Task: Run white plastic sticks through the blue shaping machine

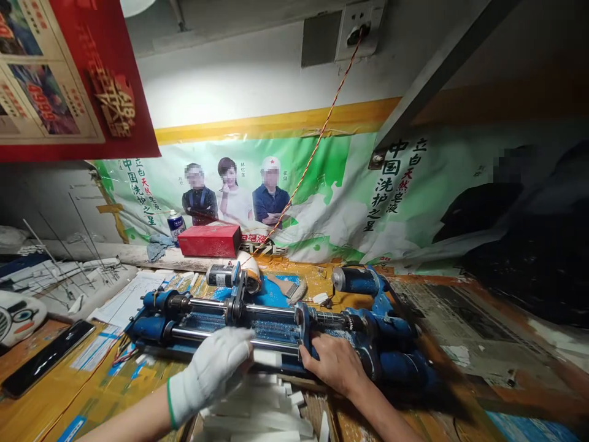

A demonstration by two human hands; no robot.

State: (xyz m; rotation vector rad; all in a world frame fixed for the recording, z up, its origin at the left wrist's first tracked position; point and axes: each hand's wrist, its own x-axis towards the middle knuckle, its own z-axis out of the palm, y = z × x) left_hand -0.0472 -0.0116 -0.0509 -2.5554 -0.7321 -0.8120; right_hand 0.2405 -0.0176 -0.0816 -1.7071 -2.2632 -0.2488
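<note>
My gloved left hand (212,372) pinches a white strip (267,358) against the front rail of the blue machine (276,322) on the bench; my bare right hand (335,366) rests flat, fingers spread, at its carriage. Risk: carriage travel traps fingertips.

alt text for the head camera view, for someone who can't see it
A gloved left hand and bare right hand press on a blue machine with steel rods on a cluttered workbench; white strips lie below.

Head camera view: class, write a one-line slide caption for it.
Gloved left hand and bare right hand rest against a blue machine above white strips on a cluttered workbench.
</note>
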